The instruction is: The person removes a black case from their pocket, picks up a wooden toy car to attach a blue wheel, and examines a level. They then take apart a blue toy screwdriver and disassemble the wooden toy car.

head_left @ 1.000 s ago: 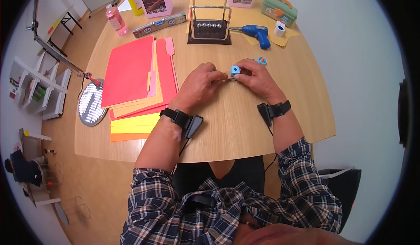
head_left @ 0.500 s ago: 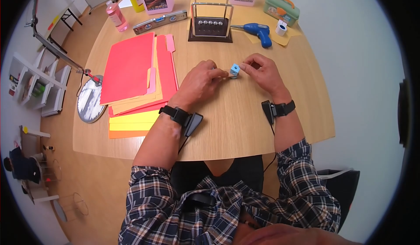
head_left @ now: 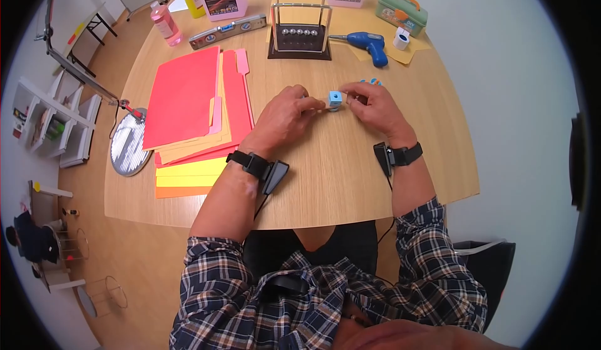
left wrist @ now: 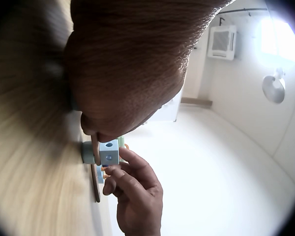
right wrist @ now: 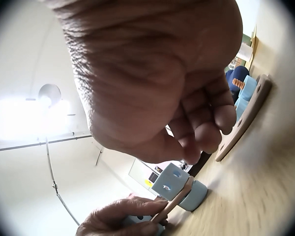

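Note:
Between thumb and fingers, my left hand (head_left: pixel 285 117) pinches one end of a brown strip (right wrist: pixel 173 202). A light blue cube block (head_left: pixel 335 96) with round holes sits on the strip's other end, and a round blue piece (right wrist: pixel 194 195) lies beneath, close over the table. My right hand (head_left: pixel 375 109) is just right of the block, with loosely bent fingers and nothing visible in them. In the right wrist view the thumb and fingertips show a small gap from the block (right wrist: pixel 170 181). Most of the left palm is hidden.
Beyond my right hand lies another brown strip (right wrist: pixel 246 118) with blue pieces and an orange screw. Coloured folders (head_left: pixel 184 100) are stacked at left. Across the back stand a spirit level (head_left: pixel 228 32), Newton's cradle (head_left: pixel 300 43), blue toy drill (head_left: pixel 369 45) and green box (head_left: pixel 402 15).
My right hand let go of the block and drew back right, then its index finger reached towards it again. The block's facing has turned slightly. My left hand stays nearly still.

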The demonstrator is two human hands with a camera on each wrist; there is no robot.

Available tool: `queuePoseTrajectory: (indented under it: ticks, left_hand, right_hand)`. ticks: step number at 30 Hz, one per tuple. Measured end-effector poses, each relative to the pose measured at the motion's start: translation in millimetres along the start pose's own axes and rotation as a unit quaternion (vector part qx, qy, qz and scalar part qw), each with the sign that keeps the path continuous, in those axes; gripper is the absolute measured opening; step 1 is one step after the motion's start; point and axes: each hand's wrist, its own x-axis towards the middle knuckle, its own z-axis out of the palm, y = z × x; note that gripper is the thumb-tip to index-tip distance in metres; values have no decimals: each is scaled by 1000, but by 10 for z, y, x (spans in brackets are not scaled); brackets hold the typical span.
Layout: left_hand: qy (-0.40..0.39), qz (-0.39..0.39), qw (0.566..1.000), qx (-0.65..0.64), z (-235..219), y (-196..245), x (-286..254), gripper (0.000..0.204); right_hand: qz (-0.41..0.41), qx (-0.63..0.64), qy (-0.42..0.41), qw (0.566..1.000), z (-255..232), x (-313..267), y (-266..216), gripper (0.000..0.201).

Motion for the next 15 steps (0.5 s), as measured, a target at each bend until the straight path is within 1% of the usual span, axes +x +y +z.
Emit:
queuePoseTrajectory:
  ticks: [2, 3, 5, 6, 8, 9, 11, 12, 14, 15]
  left_hand:
    - [-1, -1, 1000, -1, -3, 3, -4, 16]
    - [-2, -3, 1000, -2, -6, 7, -12, 16]
    - [-1, -6, 1000, -2, 1, 2, -14, 17]
    - [0, -8, 1000, -1, 4, -3, -14, 17]
    - [1, -8, 1000, -2, 5, -5, -13, 18]
    - [1, -7, 1000, -2, 6, -2, -9, 18]
    - [-1, -7, 1000, -1, 4, 0, -5, 19]
    - [-2, -8, 1000, 2, 1, -1, -3, 19]
    - [-3, -11, 1000, 0, -4, 1, -7, 19]
    - [-4, -14, 1000, -2, -6, 2, -8, 20]
  right_hand:
    - [-40, 40, -1, 998, 2, -17, 60, 16]
    - [-40, 40, -1, 998, -50, -21, 87, 16]
    - [-7, -31, -41, 999, -181, 0, 117, 17]
    - [-7, -31, -42, 999, -170, 8, 124, 17]
    - [-40, -35, 13, 999, -120, 20, 102, 17]
    - [-39, -35, 13, 999, -73, 17, 72, 17]
    - [-13, 30, 38, 999, 27, -1, 10, 14]
    - [-13, 30, 38, 999, 24, -8, -1, 14]
    - [-19, 19, -15, 1000, 24, -15, -13, 14]
    - [-20, 19, -15, 1000, 11, -9, 45, 14]
